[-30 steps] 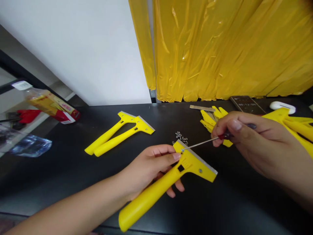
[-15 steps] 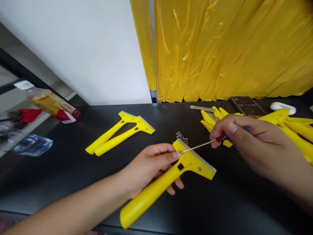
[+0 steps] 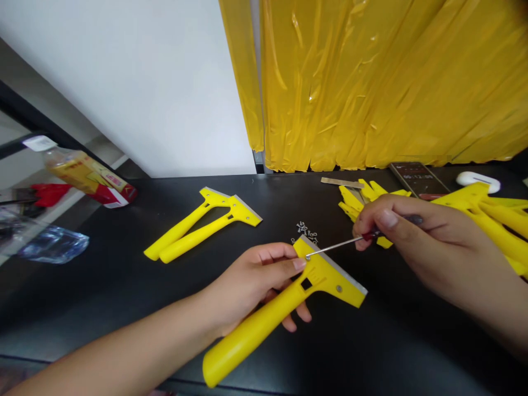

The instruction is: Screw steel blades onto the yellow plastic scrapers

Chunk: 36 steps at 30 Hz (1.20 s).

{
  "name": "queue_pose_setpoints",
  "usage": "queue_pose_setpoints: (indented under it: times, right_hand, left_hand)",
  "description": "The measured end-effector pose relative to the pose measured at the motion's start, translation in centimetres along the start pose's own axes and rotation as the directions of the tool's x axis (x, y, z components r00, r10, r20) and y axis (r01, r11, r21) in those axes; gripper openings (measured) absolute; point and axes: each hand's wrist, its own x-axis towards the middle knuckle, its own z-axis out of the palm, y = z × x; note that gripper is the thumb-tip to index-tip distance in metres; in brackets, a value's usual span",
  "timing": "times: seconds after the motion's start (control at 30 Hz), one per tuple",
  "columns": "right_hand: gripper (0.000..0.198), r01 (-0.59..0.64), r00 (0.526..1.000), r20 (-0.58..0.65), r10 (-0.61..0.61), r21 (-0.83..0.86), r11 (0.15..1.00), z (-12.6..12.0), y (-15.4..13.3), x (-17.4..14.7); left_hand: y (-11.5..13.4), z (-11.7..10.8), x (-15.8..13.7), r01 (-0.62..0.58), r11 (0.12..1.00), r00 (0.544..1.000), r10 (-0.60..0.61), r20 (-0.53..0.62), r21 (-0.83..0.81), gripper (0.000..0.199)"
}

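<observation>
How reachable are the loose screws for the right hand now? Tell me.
Probably not freely: the right hand grips a screwdriver, its tip at the yellow scraper, whose head sits in front of the loose screws in this view.

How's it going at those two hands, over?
Left-hand grip: holding yellow plastic scraper. Right-hand grip: slim metal-shafted screwdriver, tip at small silver screw on scraper's head. Loose silver screws lie just beyond scraper, not blocking tip.

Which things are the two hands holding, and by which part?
Left hand: the yellow scraper, by its head. Right hand: the screwdriver, by its handle.
</observation>
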Motion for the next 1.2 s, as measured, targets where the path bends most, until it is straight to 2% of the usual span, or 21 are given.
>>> queue_pose_setpoints:
  times: [0.3,0.77,1.07,1.2]
  right_hand:
    - [0.026,0.061,0.998,0.021,-0.060,-0.062,0.996,-0.04,-0.42,-0.13]
    - [0.019,0.062,0.997,0.045,-0.059,-0.078,0.995,0.20,-0.48,-0.12]
    - [0.020,0.112,0.991,-0.056,-0.120,-0.135,0.984,-0.01,-0.76,-0.83]
    - [0.021,0.116,0.993,-0.019,-0.119,-0.134,0.984,-0.02,-0.79,-0.95]
  left_hand:
    - [0.18,0.14,0.02,0.020,1.000,1.000,-0.020,-0.012,-0.021,0.022]
    - [0.37,0.04,0.20,0.003,1.000,1.000,-0.003,-0.031,-0.007,0.021]
    - [0.29,0.11,0.09,-0.007,1.000,0.997,0.008,-0.072,0.016,0.022]
    - [0.32,0.20,0.08,-0.006,0.999,0.998,0.009,-0.068,0.039,0.023]
